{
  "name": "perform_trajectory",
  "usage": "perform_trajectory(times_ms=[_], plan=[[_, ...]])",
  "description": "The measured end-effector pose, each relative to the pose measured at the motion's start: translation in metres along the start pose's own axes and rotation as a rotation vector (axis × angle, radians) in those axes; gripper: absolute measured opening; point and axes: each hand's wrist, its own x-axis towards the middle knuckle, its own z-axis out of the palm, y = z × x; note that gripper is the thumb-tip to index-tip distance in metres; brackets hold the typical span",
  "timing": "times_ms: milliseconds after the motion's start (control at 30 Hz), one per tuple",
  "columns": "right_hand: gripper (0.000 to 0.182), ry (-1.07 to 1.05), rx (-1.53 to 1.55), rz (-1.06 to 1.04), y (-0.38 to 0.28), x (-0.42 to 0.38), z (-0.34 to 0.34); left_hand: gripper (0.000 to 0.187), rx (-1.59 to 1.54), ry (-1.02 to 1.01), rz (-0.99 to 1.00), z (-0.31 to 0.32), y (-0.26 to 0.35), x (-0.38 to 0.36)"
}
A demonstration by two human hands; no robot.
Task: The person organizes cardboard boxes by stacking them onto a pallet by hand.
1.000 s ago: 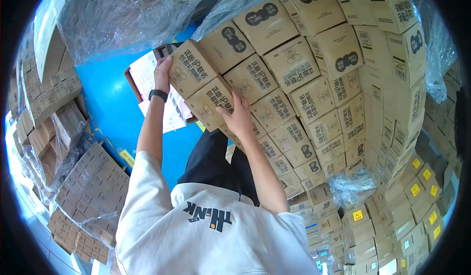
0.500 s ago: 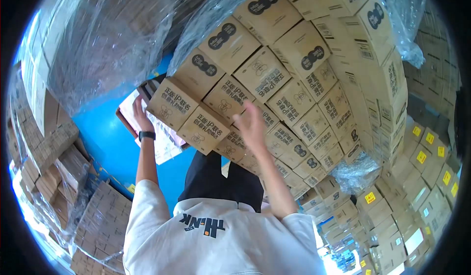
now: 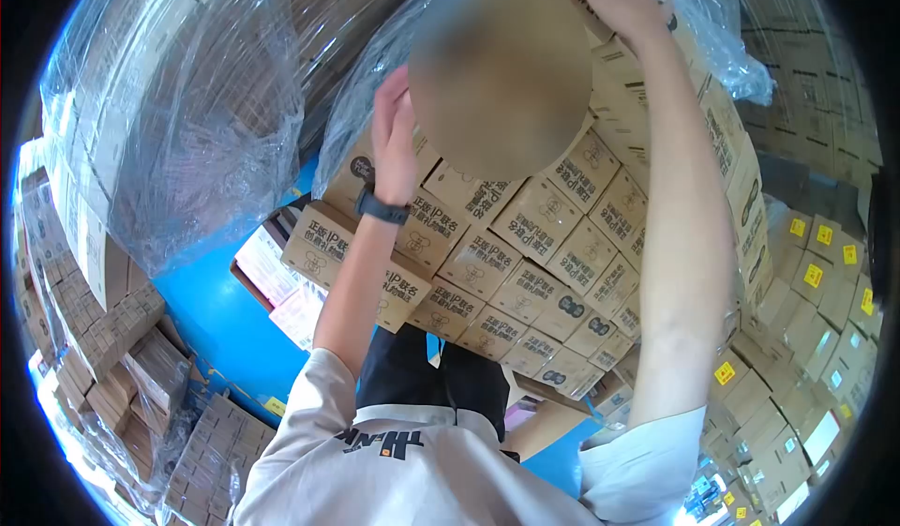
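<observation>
Tan cartons [image 3: 534,217] with dark lettering and small bear drawings are stacked in tight, stepped rows in front of me. My left hand [image 3: 395,142], a dark watch on its wrist, reaches up beside the upper left of the stack, fingers stretched out. A blurred round patch hides the cartons between my hands and covers part of those fingertips. Higher up, my right hand [image 3: 619,1] lies over the top right cartons with its fingers apart; some run out of the frame. Two cartons [image 3: 317,245] jut out at the lower left of the stack.
An open box [image 3: 272,278] with pale pink and white contents sits on the blue floor [image 3: 211,306]. Wrapped pallets [image 3: 202,142] rise at the upper left. Loose plastic film [image 3: 717,34] hangs at the right, above cartons with yellow labels [image 3: 814,276].
Both hands have moved up: the left from the open box to the stack's upper left, the right from mid-stack to the top. A blurred patch now covers the upper cartons.
</observation>
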Motion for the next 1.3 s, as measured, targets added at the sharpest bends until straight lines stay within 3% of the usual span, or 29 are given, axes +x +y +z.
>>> perform_trajectory(times_ms=[100,167,233,267,300,333,400,467,700,767,900,967,1000,1200,1300], plan=[[0.080,0.091,-0.076,-0.225,-0.001,-0.022,0.005,0.062,-0.131,0.029,-0.111,0.015,0.013,0.027],[0.065,0.298,-0.073,-0.467,-0.003,-0.048,0.019,0.066,-0.178,-0.001,-0.179,0.016,0.020,0.049],[0.043,0.665,-0.217,-0.744,0.010,-0.054,0.057,0.069,-0.138,-0.086,-0.253,0.006,0.021,0.069],[0.057,0.479,-0.183,-0.750,0.009,-0.062,0.068,0.069,-0.110,-0.197,-0.260,0.005,0.009,0.069],[0.059,0.451,-0.129,-0.756,0.011,-0.068,0.082,0.069,-0.078,-0.304,-0.265,0.007,-0.010,0.066],[0.062,0.427,-0.074,-0.757,0.015,-0.073,0.098,0.069,-0.044,-0.417,-0.269,0.008,-0.019,0.063],[0.072,0.357,0.109,-0.706,0.026,-0.081,0.112,0.068,-0.084,-0.298,-0.346,0.001,-0.025,0.043],[0.076,0.489,0.194,-0.586,0.032,-0.100,0.117,0.067,-0.114,-0.227,-0.411,-0.003,-0.039,0.022],[0.086,0.466,0.999,-0.174,0.087,-0.170,0.173,0.069,-0.074,-0.249,-0.243,0.015,-0.071,-0.063],[0.080,0.489,0.887,-0.236,0.088,-0.201,0.170,0.073,-0.133,-0.225,-0.283,0.019,-0.067,-0.086],[0.063,0.438,0.464,-0.392,0.092,-0.277,0.151,0.070,-0.168,-0.418,-0.528,0.001,-0.054,-0.181],[0.049,0.246,0.126,-0.392,0.083,-0.307,0.136,0.069,-0.309,-0.363,-0.708,-0.005,-0.050,-0.236],[0.046,0.209,0.164,-0.363,0.090,-0.319,0.149,0.068,-0.430,-0.308,-0.808,-0.010,-0.055,-0.263],[0.047,-0.156,0.262,-0.103,0.157,-0.387,0.262,0.057,-0.239,-0.196,-1.151,-0.054,-0.096,-0.369],[0.051,-0.184,0.178,-0.072,0.168,-0.410,0.321,0.046,-0.046,-0.027,-1.202,-0.082,-0.118,-0.386]])
